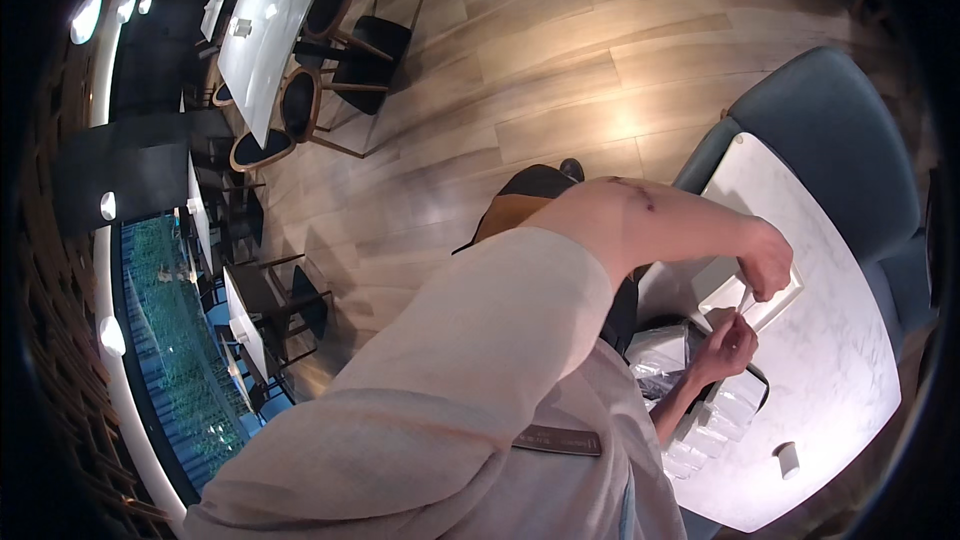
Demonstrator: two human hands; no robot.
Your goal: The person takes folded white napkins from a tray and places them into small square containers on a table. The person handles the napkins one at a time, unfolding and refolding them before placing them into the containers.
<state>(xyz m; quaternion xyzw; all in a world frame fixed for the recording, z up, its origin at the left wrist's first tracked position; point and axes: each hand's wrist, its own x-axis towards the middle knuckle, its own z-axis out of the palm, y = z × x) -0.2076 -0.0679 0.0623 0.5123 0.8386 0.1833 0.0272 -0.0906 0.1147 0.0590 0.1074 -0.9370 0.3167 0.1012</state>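
Note:
On the right, both my hands meet over a marble-topped table (832, 360). My left hand (766, 259) reaches across from above, its fingers pinched on a thin white strip (745, 303), too small to name further. My right hand (726, 345) pinches the strip's lower end. Under them lies a shallow white tray or box (789, 291), partly covered by my hands. Close by my right forearm are clear plastic-wrapped packets (720, 420) in a dark-edged container. A crumpled clear plastic bag (660, 360) lies on the other side of that forearm.
A small white cylinder (787, 460) is on the table's near part. Beyond the table stands a blue-grey upholstered seat (832, 135). Wooden flooring (540, 82) stretches left to more white tables (274, 22) and dark chairs (371, 64).

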